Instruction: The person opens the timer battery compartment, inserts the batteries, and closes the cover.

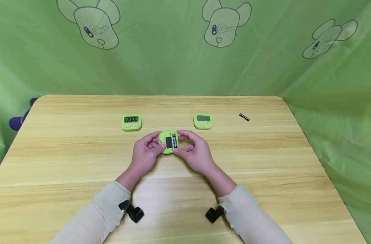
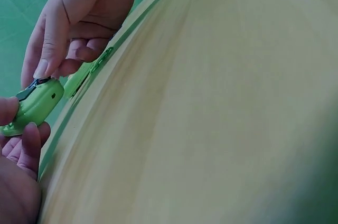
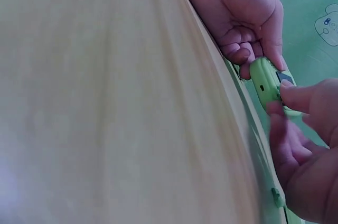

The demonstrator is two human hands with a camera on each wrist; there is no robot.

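A green digital timer is held back side up above the middle of the table, its battery compartment uncovered. One dark slim battery lies in the slot along the timer's right side. My left hand grips the timer's left side, thumb on its back. From the right, my right hand pinches the timer's edge by the battery, thumb at the near end and fingers at the far end. In the left wrist view, the right thumb's tip touches the dark part on the timer. The timer's front is hidden.
Behind the hands, a green timer at left has its display lit with zeros. Another green timer at right has a blank display. A loose battery lies farther right on the wooden table. Green curtains stand behind and beside.
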